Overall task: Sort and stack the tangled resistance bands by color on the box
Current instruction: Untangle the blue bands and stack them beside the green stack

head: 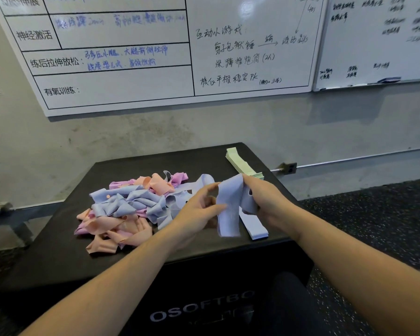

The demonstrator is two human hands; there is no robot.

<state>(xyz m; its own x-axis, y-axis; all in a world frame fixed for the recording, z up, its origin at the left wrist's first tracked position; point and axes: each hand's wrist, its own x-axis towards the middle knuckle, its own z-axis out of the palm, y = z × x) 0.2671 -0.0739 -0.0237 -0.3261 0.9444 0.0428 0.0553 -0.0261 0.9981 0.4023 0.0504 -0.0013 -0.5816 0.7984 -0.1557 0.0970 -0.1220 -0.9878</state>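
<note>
Holding a lavender band point(228, 209) mid-frame above the box point(58, 251), right hand point(264, 197) gripping its top, left hand point(199, 207) pinching its edge; probably light, limp, stretchy, best taken by the ends.

Both forearms are bare from wrist to the picture's lower edge, with no sleeves, watch, bracelet or rings visible. The left hand point(199, 209) and right hand point(264, 202) wear no gloves. Below the right forearm, a knee point(291, 301) shows in plain black fabric, close-fitting, without markings.
</note>
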